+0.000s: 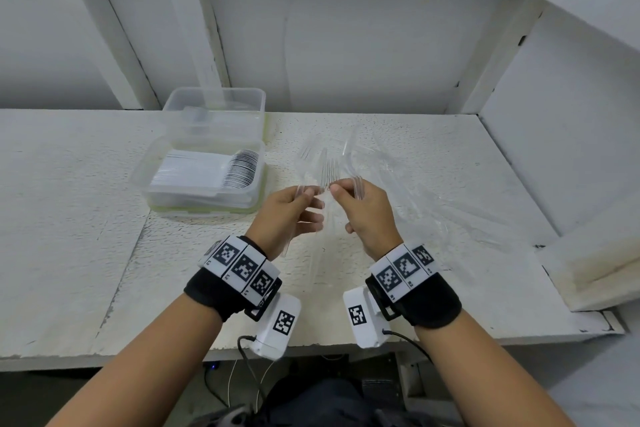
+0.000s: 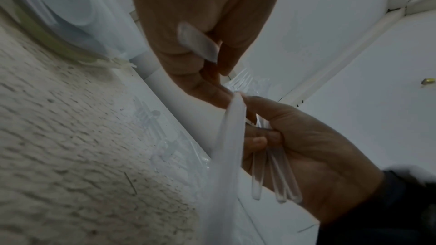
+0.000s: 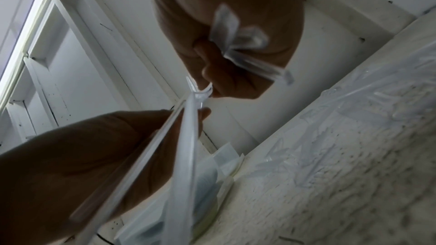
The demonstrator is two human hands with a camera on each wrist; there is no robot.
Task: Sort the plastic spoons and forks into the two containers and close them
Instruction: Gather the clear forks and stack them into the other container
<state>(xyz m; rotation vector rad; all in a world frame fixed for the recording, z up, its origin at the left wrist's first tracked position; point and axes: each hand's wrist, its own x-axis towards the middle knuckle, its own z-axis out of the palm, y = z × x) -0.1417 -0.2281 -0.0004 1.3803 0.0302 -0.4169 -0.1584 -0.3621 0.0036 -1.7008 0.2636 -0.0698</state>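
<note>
Both hands are raised over the middle of the table, fingertips nearly touching. My left hand pinches a clear plastic fork; its handle lies across the curled fingers. My right hand grips several clear forks, whose handles run down its palm. Fork tines stand up between the two hands. More clear forks lie loose on the table to the right. The near open container holds a stacked row of spoons. Behind it stands a second open container.
Both containers sit at the left on the white table, apparently on green-edged lids. A crinkled clear wrapper spreads under the loose forks. White walls and frames close off the back and right. The table's front edge is near my wrists.
</note>
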